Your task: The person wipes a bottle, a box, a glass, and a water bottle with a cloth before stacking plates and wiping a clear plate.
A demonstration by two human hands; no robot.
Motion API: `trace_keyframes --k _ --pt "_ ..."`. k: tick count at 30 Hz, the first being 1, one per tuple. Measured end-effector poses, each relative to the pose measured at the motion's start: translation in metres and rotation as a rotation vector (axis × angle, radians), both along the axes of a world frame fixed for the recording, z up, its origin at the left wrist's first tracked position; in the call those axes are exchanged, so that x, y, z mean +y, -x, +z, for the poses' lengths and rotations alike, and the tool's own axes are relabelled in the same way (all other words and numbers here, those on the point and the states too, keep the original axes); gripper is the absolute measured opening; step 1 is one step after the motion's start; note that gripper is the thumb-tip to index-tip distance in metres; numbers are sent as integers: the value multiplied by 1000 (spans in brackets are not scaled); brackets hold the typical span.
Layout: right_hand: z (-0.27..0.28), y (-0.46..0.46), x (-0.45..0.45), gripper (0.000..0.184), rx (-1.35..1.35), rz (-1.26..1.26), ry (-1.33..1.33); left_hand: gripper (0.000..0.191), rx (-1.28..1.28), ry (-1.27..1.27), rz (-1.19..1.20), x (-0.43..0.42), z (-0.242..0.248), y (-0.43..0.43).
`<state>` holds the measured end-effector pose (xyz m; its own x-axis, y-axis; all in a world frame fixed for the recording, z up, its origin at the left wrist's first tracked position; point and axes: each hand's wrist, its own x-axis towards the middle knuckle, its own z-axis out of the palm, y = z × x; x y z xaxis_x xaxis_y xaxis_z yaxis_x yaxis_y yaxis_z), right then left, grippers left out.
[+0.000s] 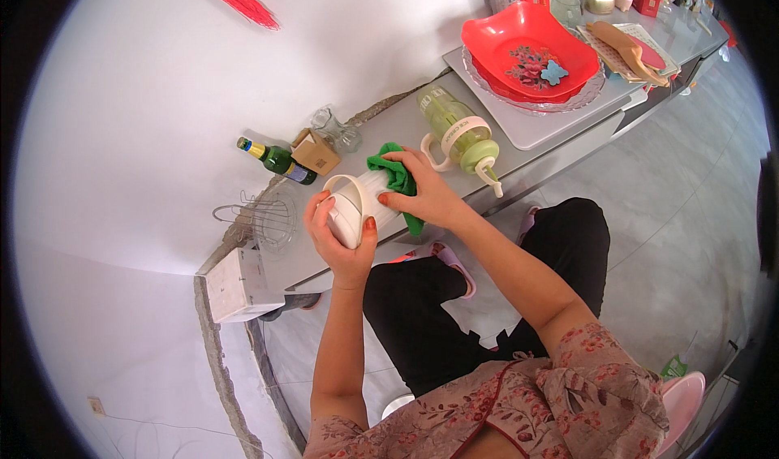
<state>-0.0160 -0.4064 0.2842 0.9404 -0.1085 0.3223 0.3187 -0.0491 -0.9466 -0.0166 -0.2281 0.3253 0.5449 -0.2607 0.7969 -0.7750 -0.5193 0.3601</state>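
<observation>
My left hand (344, 240) grips the lidded end of a white ribbed cup (377, 198), which has a cream carry loop (359, 188) on top. With my right hand (426, 194) I hold a green cloth (395, 170) against the other end of the cup, which the cloth and fingers partly cover. The cup lies tilted on its side in the air above the grey cabinet top. Just right of the cloth, a clear green plastic bottle (459, 127) with a cream handle and a straw lid lies on its side.
Along the wall stand a green glass bottle (280, 162), a small cardboard box (315, 153), a glass vase (336, 129) and a wire rack (268, 215). Red plastic trays (529, 51) on a glass dish rest at the upper right. A white box (240, 285) is by the cabinet's left end.
</observation>
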Motion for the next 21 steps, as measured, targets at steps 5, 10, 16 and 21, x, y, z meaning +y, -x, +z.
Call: trace_keyframes --k 5,10,16,21 --pt "-3 -2 -3 67 -7 1 14 59 28 -4 -37 -2 1 1" --pt "0 2 -2 66 -11 -25 54 60 12 -10 -42 -2 1 0" --pt "0 1 -3 66 -9 -32 67 60 -3 -24 -42 -4 4 1" --pt "-2 0 -3 66 -33 -35 46 59 5 -15 -47 -5 3 1"
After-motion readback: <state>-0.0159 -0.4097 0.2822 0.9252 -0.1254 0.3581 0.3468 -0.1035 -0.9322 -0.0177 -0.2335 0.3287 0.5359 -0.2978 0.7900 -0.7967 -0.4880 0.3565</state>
